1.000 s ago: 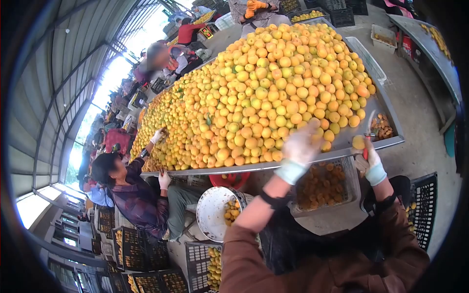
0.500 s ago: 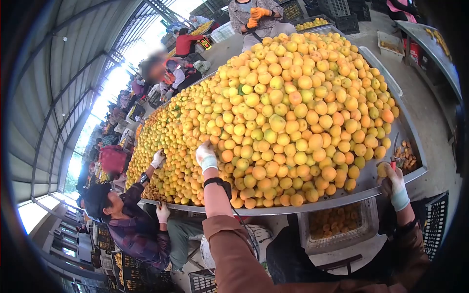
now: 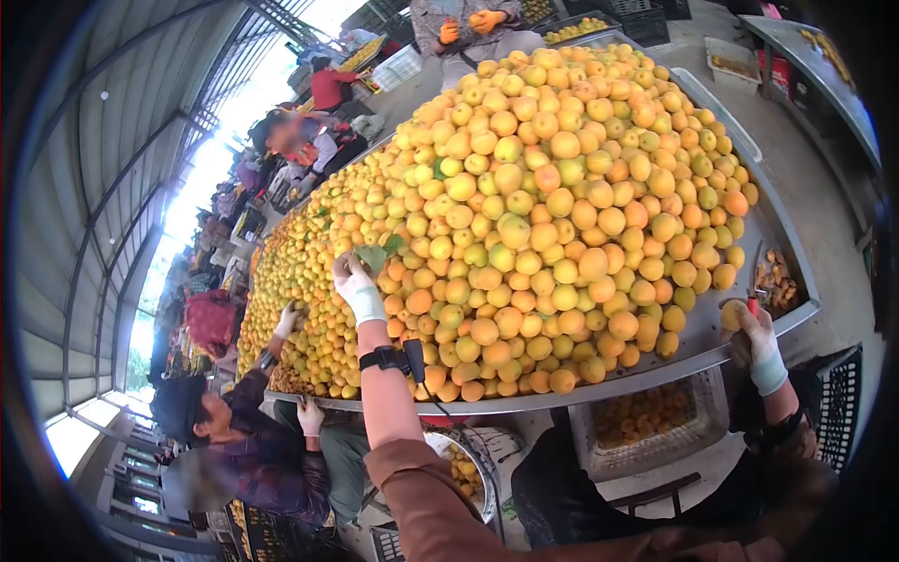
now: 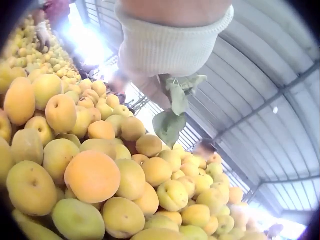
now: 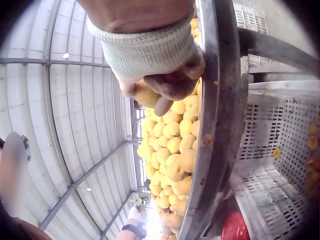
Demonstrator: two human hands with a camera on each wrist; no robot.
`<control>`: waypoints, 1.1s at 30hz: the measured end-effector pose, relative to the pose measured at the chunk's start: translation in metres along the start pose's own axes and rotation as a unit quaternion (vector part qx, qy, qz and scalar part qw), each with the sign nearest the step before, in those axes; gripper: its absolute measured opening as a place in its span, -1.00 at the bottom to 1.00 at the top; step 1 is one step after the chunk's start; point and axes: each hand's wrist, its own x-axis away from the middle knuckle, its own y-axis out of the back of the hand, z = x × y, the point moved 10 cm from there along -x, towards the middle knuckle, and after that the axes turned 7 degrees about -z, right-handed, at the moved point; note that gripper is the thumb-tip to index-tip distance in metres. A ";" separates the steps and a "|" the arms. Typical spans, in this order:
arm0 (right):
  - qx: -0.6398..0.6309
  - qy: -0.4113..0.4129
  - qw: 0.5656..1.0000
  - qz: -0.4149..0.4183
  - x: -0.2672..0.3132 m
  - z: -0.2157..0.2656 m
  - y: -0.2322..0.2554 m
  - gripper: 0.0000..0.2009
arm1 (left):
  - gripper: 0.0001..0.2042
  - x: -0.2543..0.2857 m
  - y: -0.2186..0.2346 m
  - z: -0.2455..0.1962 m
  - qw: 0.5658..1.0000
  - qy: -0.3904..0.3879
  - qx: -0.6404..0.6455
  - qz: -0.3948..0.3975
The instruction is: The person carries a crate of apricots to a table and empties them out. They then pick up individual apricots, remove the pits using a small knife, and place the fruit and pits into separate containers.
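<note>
My left hand, in a white glove, reaches over the big heap of apricots and pinches a sprig of green leaves. The left wrist view shows the leaves hanging from the fingers above the fruit. At the near right corner of the metal table, my gloved right hand holds one apricot together with a red-handled tool that has a thin curved blade. In the right wrist view the fingers curl round the apricot; the handle is mostly hidden in the palm.
Brown scraps lie in the table's right corner. Below the metal rim stands a white crate of halved fruit, and left of it a bucket holding apricots. A person works close on the left; another sits across the table.
My left hand has moved from the near right of the heap to its left middle and now holds leaves. The right hand still holds the apricot and tool; the head view has shifted.
</note>
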 end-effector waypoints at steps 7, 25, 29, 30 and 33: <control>0.033 -0.022 0.999 0.003 0.000 -0.002 -0.001 -0.59 | -0.83 0.066 -0.097 -0.050 0.963 -0.084 -0.115 0.230; 0.005 -0.003 1.000 -0.021 -0.002 -0.008 0.009 -0.67 | -0.47 0.118 -0.132 -0.014 0.786 -0.034 -0.545 0.290; -0.026 -0.027 0.999 -0.003 0.006 -0.001 0.003 -0.67 | -0.49 0.104 -0.086 0.038 0.928 0.332 -0.034 0.169; -0.027 -0.029 0.999 -0.001 0.007 -0.002 0.003 -0.67 | -0.49 0.115 -0.086 0.036 0.876 0.434 0.174 0.114; -0.026 -0.017 0.999 0.012 0.005 -0.001 0.001 -0.67 | -0.50 0.130 -0.098 0.012 0.864 0.406 0.246 0.168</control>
